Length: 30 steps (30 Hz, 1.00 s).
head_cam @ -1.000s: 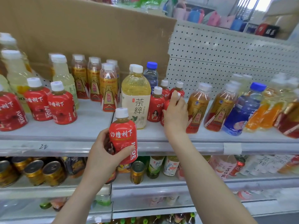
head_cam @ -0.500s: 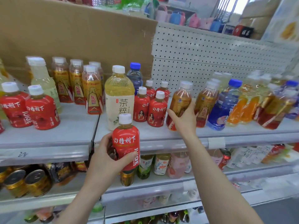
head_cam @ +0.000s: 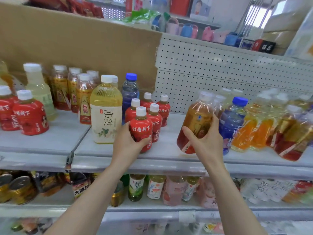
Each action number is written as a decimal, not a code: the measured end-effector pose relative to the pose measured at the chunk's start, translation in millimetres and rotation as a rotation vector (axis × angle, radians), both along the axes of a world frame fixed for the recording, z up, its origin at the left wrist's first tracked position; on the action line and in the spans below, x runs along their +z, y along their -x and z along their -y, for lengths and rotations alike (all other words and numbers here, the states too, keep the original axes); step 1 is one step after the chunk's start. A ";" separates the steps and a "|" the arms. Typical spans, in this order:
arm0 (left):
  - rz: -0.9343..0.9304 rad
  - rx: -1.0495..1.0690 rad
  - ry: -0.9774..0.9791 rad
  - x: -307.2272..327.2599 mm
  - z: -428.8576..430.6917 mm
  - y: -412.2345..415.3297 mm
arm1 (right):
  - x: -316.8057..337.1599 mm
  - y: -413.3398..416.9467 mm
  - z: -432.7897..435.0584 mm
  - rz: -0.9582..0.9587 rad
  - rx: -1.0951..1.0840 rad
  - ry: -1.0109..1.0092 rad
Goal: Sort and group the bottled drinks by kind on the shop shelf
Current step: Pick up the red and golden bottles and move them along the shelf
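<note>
The left hand [head_cam: 126, 144] wraps fingers and thumb round a red juice bottle [head_cam: 141, 129]. Half a second ago it held the bottle below the shelf [head_cam: 50, 145] lip; the bottle is now upright at the front edge, touching the cluster of matching red bottles [head_cam: 158, 116], just right of the tall tea bottle [head_cam: 105, 116]. The right hand [head_cam: 207, 145], which was only reaching the amber bottle [head_cam: 197, 119] in its row, now grips it from the right. That bottle has come forward to the front edge, tilted, beside the blue-capped bottle [head_cam: 232, 119].
</note>
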<state>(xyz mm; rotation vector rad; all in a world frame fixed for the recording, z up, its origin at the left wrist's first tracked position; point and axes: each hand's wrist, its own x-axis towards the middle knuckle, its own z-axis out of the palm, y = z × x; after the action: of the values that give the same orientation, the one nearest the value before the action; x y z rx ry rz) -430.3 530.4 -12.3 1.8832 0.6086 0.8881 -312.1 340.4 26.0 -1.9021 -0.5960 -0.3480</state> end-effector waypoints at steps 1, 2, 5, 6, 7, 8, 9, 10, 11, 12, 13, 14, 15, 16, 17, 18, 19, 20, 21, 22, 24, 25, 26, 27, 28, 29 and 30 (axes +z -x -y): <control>-0.010 0.013 -0.006 -1.9 -1.3 -5.8 | -2.6 -0.7 4.1 -0.015 0.018 -0.002; -0.023 0.024 -0.017 -3.6 -2.5 -10.9 | -5.6 -1.5 7.6 -0.029 0.036 -0.003; -0.070 0.052 -0.057 -5.0 -3.9 -27.0 | -13.2 -3.3 13.4 -0.054 0.073 0.003; -0.087 0.063 -0.075 -5.1 -3.3 -32.9 | -15.2 -3.4 14.9 -0.053 0.078 0.004; -0.102 0.069 -0.093 -5.2 -2.1 -39.0 | -16.5 -3.5 16.6 -0.052 0.080 -0.002; -0.112 0.067 -0.105 -5.2 -0.4 -45.0 | -17.1 -3.6 18.6 -0.056 0.078 -0.011; -0.114 0.057 -0.115 -5.3 1.2 -50.8 | -17.4 -4.0 21.3 -0.062 0.074 -0.024; -0.116 0.047 -0.127 -4.9 2.5 -56.8 | -17.4 -5.0 24.8 -0.067 0.069 -0.037; -0.124 0.039 -0.143 -4.3 3.8 -62.4 | -17.3 -6.2 28.8 -0.070 0.062 -0.045; -0.137 0.036 -0.157 -3.3 5.8 -67.0 | -17.3 -7.6 33.4 -0.070 0.054 -0.049; -0.149 0.048 -0.173 -2.4 9.3 -70.3 | -17.6 -8.9 38.5 -0.069 0.047 -0.049; -0.150 0.092 -0.211 -1.8 15.4 -71.8 | -17.7 -9.8 43.7 -0.067 0.040 -0.050; -0.127 0.157 -0.290 -1.3 24.5 -72.1 | -17.3 -10.2 49.0 -0.065 0.031 -0.052; -0.060 0.212 -0.399 -0.3 36.1 -72.8 | -16.9 -10.6 54.5 -0.060 0.020 -0.056; 0.041 0.224 -0.505 1.0 49.1 -75.2 | -16.5 -11.2 59.9 -0.051 0.009 -0.060; 0.113 0.178 -0.572 2.7 61.7 -80.0 | -16.2 -12.1 64.8 -0.045 0.000 -0.063; 0.134 0.076 -0.577 5.1 73.0 -86.9 | -16.3 -13.1 69.7 -0.045 -0.007 -0.067; 0.101 -0.040 -0.521 7.8 82.6 -95.5 | -16.8 -14.3 74.5 -0.047 -0.014 -0.071; 0.040 -0.141 -0.425 10.8 90.0 -105.2 | -17.2 -15.5 79.4 -0.044 -0.023 -0.070; -0.015 -0.211 -0.327 13.7 95.2 -114.9 | -17.3 -16.8 84.4 -0.038 -0.033 -0.062; -0.058 -0.295 -0.205 17.2 102.9 -132.8 | -16.4 -19.3 93.7 -0.029 -0.052 -0.040; -0.046 -0.319 -0.177 16.8 105.9 -140.4 | -16.3 -21.4 97.8 -0.028 -0.053 -0.040; -0.033 -0.327 -0.151 15.8 108.2 -146.7 | -16.4 -23.6 101.3 -0.033 -0.049 -0.043; -0.027 -0.318 -0.125 14.4 109.5 -152.5 | -16.3 -25.4 104.0 -0.042 -0.041 -0.049; -0.025 -0.301 -0.103 12.5 110.0 -157.5 | -16.6 -27.0 106.2 -0.051 -0.032 -0.054; -0.027 -0.282 -0.090 11.2 110.0 -161.7 | -17.4 -28.4 107.8 -0.056 -0.023 -0.060; -0.032 -0.271 -0.084 10.8 109.7 -165.0 | -18.2 -29.9 108.8 -0.058 -0.016 -0.066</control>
<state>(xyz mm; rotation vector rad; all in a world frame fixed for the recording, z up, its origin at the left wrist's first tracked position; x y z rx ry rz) -265.3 420.7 -1.4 2.0015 0.3277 0.7167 -282.2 231.6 7.8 -1.8480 -0.5253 -0.3182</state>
